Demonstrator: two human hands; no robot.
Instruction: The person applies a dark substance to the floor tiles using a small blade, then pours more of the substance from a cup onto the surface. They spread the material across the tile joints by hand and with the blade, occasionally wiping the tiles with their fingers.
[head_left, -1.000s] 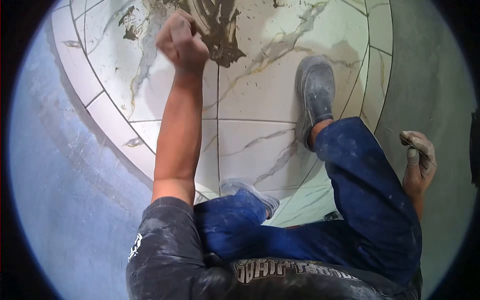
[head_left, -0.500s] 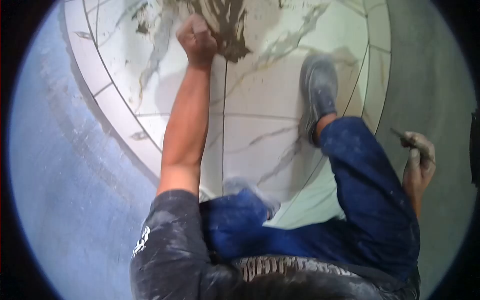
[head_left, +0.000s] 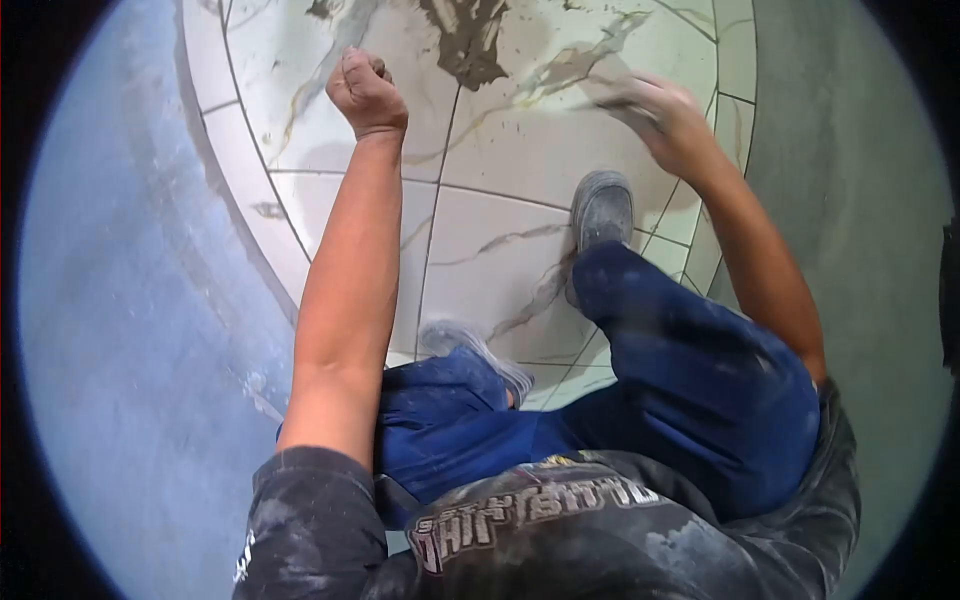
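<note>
My left hand (head_left: 368,95) is closed in a fist above the pale marbled tiles (head_left: 510,235), left of a wet, grey-brown smear of paste (head_left: 470,50). Whatever the fist holds, if anything, is hidden by the fingers. My right hand (head_left: 668,118) is over the tiles to the right of the smear, blurred by motion. Its fingers are curled, and a greyish streak runs along them; I cannot make out what it is. Dark joint lines run between the tiles.
A curved border of narrow tiles (head_left: 225,150) edges the tiled area. Bluish-grey bare floor (head_left: 130,250) lies to the left, and grey floor (head_left: 830,180) to the right. My shoes (head_left: 605,210) and bent legs in blue trousers (head_left: 690,370) are on the near part of the tiles.
My right hand has swung from the grey floor at the right, where it held a thin dark piece, forward and inward over the tiles. My left fist has shifted slightly left and nearer.
</note>
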